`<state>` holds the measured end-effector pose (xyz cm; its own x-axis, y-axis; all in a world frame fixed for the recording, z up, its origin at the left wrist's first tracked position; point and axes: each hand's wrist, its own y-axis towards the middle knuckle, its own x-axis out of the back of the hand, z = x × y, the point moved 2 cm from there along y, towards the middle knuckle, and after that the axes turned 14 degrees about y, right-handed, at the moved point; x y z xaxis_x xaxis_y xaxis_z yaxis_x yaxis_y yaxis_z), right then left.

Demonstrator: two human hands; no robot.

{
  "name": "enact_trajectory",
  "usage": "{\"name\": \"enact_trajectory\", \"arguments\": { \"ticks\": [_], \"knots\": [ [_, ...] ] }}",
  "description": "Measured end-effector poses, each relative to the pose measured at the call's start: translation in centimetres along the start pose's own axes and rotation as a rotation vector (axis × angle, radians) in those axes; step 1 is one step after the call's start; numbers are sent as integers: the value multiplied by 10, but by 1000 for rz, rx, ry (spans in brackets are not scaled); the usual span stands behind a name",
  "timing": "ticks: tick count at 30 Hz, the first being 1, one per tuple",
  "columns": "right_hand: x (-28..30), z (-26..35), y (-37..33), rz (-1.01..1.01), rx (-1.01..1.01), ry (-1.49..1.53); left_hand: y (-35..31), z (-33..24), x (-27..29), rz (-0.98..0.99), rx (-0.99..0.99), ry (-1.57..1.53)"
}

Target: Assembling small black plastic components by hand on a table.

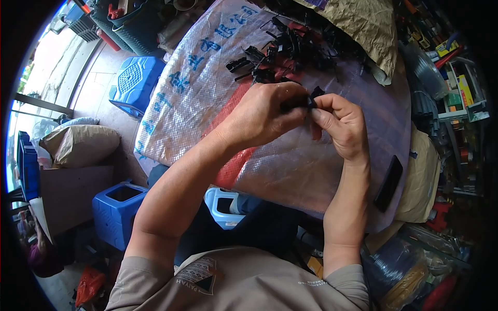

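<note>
Over a table covered with a white woven plastic sheet (176, 124), both my hands meet at a small black plastic part (310, 102). My left hand (267, 113) wraps its fingers round the part, so most of it is hidden. My right hand (340, 124) pinches the part's right end between thumb and fingertips. Just beyond my hands lies a loose pile of black plastic parts (295, 49), several of them with thin rods sticking out. The exact kind of part cannot be made out.
A black phone (388, 183) lies near the table's right edge. Brown paper sacking (363, 31) covers the far right corner. Blue plastic stools (136, 83) stand on the floor at left, near a filled sack (83, 145). Shelves with boxes and tools (461, 103) line the right.
</note>
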<state>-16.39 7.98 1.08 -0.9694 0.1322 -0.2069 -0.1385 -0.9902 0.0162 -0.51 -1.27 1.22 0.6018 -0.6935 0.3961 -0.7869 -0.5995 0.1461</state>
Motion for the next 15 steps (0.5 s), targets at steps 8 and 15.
{"name": "enact_trajectory", "arguments": {
  "ticks": [8, 15],
  "knots": [
    [-7, -3, 1, -55, -9, -104, 2, 6, 1, 70, 21, 86],
    [-10, -20, 6, -205, 85, -986, 15, 42, 26, -36, 326, -1118]
  ]
}}
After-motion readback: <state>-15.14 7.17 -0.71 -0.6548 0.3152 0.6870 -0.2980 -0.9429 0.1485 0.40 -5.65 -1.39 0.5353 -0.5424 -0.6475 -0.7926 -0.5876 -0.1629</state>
